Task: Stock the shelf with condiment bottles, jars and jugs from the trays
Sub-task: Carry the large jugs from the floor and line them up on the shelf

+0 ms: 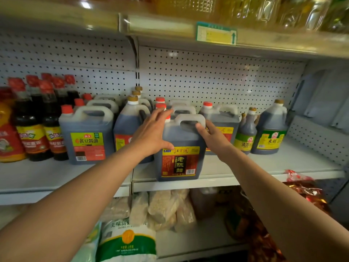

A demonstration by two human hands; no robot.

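The dark vinegar jug (180, 148) stands upright at the very front lip of the middle shelf (264, 167), label facing me, its base just inside the edge. Its white moulded handle (190, 120) runs across the top from left to right, with the red cap partly hidden behind my left hand (153, 133).

Both of my hands are on it. My left hand lies spread against the jug's upper left shoulder, fingers straight and reaching past the cap, thumb laid along the top of the label. My right hand (213, 136) rests on the upper right corner by the handle; its thumb touches the handle opening, the fingers lie along the jug's far side, and I cannot tell how firmly they curl.

The relation that matters: the jug sits between my two hands and ahead of both, with open shelf depth behind it. Two more jugs of the same make (181, 108) stand in file directly behind, so in my judgement the coming move is a straight push backward, closing that gap.

Left of it stands a rounder jug (130, 127), close by; to the right another square jug (222, 125) sits further back. Risk: skewing the push into either neighbour.
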